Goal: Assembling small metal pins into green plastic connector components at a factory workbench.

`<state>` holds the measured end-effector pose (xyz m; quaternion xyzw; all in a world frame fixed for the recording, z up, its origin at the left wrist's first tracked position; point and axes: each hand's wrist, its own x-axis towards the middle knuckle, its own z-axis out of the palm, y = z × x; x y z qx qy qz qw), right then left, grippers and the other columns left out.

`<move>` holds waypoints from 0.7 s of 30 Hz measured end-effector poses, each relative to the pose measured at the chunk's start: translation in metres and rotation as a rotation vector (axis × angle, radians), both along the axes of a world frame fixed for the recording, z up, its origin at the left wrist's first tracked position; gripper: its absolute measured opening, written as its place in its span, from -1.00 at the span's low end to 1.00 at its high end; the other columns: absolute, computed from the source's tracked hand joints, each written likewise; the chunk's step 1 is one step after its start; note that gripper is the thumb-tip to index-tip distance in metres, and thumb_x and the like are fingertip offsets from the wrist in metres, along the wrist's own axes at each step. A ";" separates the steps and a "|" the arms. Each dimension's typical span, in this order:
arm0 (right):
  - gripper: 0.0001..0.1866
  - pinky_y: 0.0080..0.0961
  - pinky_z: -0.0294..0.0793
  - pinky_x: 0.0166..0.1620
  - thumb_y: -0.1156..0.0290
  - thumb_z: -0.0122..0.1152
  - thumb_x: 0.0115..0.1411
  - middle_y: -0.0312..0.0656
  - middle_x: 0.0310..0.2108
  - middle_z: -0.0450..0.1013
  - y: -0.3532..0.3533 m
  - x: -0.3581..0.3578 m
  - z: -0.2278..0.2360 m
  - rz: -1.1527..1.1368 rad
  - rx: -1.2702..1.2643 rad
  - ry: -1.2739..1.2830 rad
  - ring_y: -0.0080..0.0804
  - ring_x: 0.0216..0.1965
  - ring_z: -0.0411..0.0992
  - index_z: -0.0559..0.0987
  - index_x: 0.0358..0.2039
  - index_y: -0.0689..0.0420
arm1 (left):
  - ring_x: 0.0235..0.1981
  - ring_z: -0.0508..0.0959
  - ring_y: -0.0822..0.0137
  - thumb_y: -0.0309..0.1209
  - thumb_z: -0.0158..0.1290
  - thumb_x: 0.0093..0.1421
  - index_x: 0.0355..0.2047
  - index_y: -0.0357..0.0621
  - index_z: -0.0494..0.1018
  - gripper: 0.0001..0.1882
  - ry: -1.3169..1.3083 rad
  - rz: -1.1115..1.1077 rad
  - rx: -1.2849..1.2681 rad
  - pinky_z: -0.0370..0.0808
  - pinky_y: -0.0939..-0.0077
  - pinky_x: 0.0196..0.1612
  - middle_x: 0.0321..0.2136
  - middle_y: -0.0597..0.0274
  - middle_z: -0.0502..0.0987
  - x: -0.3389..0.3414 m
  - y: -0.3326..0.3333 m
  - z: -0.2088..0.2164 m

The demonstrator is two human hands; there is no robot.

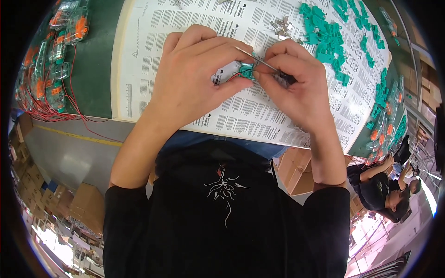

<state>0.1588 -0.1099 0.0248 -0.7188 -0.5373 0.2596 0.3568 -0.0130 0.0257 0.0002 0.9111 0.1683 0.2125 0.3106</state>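
Between the thumb and fingers of my left hand (194, 69) is a small green plastic part (246, 70), held low over the printed sheet. A red wire (235, 75) runs from it toward my left palm. My right hand (296, 78) pinches a thin metal tool (265, 62) with a dark end. The shaft slants above the green part, its far end beside my left fingers. I cannot tell whether it is tweezers or a screwdriver. My right thumb and fingertip are right at the part's edge, and fingers hide much of it.
Printed sheets (250, 111) cover the table. Loose green plastic pieces (327, 39) lie in a heap beyond my right hand, beside small metal clips (282, 28). Clear-and-orange assemblies with red wires (58, 60) crowd the left end. Other people (380, 185) sit at the far right.
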 end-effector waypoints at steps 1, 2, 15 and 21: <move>-0.88 -0.57 0.41 -0.31 0.63 0.40 0.02 -0.23 -0.37 0.47 0.003 0.000 0.002 -0.012 -0.021 0.012 -0.45 -0.36 0.45 0.60 -0.42 0.28 | -0.06 0.51 0.34 -0.25 0.45 -0.09 -0.27 0.16 0.64 -0.67 -0.017 0.010 0.008 0.30 0.35 0.05 -0.13 0.68 0.68 0.001 0.000 0.000; -0.88 -0.57 0.41 -0.31 0.63 0.40 0.02 -0.23 -0.37 0.47 0.007 0.001 0.005 -0.013 -0.021 0.014 -0.45 -0.36 0.45 0.60 -0.42 0.28 | -0.08 0.52 0.37 -0.24 0.43 -0.09 -0.29 0.19 0.64 -0.69 -0.033 0.019 0.017 0.31 0.35 0.03 -0.16 0.73 0.68 0.001 0.000 0.000; -0.91 -0.49 0.39 -0.31 0.57 0.36 0.05 -0.21 -0.46 0.42 0.011 0.004 0.003 0.062 -0.074 -0.018 -0.39 -0.40 0.42 0.60 -0.41 0.26 | 0.04 0.52 0.26 -0.38 0.37 0.01 -0.40 0.07 0.63 -0.85 -0.041 0.218 0.012 0.27 0.29 0.10 -0.14 0.57 0.71 -0.007 -0.028 -0.001; -0.84 -0.42 0.41 -0.39 0.53 0.36 0.16 -0.14 -0.49 0.46 -0.017 0.011 0.024 -0.014 0.124 0.066 -0.26 -0.46 0.47 0.74 -0.23 0.13 | 0.05 0.49 0.28 -0.42 0.32 0.03 -0.48 0.07 0.53 -0.85 -0.043 0.192 0.048 0.18 0.24 0.14 -0.07 0.60 0.69 -0.004 -0.024 0.000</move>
